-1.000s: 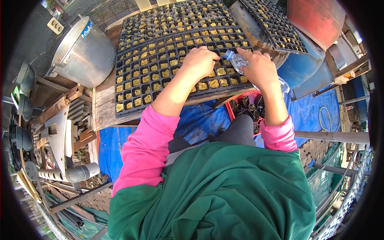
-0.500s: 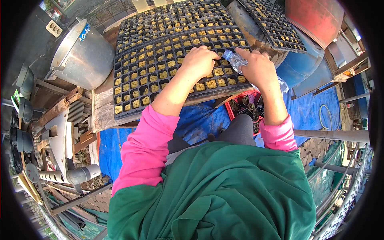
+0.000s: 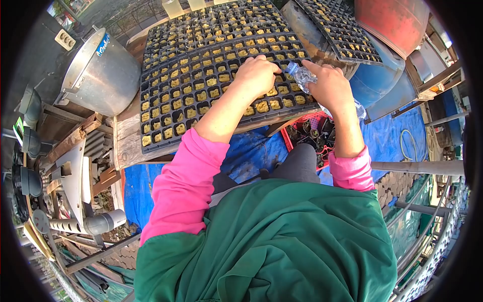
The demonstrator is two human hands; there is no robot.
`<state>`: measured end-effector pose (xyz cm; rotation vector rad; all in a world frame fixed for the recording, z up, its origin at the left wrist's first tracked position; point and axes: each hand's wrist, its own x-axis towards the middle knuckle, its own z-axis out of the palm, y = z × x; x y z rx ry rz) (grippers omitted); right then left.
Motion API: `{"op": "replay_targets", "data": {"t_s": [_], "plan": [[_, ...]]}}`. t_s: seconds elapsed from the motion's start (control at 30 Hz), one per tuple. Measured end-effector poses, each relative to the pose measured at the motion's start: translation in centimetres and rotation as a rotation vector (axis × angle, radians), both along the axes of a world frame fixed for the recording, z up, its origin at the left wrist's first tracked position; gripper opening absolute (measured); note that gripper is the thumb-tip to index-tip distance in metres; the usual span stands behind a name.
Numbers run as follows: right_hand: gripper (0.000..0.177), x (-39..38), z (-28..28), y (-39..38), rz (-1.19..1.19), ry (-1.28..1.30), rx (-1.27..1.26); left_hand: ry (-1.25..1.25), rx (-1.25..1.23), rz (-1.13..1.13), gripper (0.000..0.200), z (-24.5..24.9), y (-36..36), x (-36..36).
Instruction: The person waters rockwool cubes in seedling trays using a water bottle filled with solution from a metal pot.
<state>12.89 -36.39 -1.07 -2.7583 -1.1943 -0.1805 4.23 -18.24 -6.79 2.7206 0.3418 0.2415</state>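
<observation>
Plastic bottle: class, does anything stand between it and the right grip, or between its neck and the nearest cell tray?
Nothing visible does. The right grip holds the plastic bottle, its neck over the nearest cell tray; the left grip is beside the neck, not visibly between.

Bottle [image 3: 302,77] partly behind right hand [image 3: 330,86]

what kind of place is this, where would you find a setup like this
Probably a small outdoor plant nursery: black cell trays filled with yellowish plugs sit on a rough wooden bench, with a blue tarp spread on the ground below.
</observation>
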Motion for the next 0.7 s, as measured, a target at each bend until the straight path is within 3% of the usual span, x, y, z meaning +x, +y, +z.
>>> {"op": "replay_targets", "data": {"t_s": [0.7], "plan": [[0.052, 0.4, -0.3, -0.5, -0.025, -0.039, -0.026, 0.087, 0.027, -0.015, 0.028, 1.1, -1.1, 1.3]]}}
